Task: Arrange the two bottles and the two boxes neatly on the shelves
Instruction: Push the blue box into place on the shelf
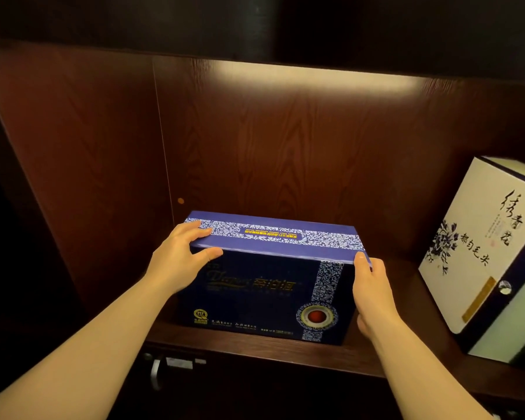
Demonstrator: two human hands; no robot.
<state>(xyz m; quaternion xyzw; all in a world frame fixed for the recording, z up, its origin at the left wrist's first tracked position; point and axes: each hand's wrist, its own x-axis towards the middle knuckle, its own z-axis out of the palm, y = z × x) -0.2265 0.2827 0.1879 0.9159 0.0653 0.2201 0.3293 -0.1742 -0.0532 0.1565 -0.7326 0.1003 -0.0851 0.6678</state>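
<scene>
Both hands grip the dark blue gift box (264, 286): left hand (179, 259) pinches the top left corner, right hand (373, 294) clamps the right edge. Box stands upright on the wooden shelf (361, 356), near the front lip. Risk: it looks tall and thin, so an uneven push could tip it forward off the edge. White tea box (479, 247) leans tilted at right, apart; sliding rightward could knock it. Back panel (285, 140) clear behind. No bottles in view.
</scene>
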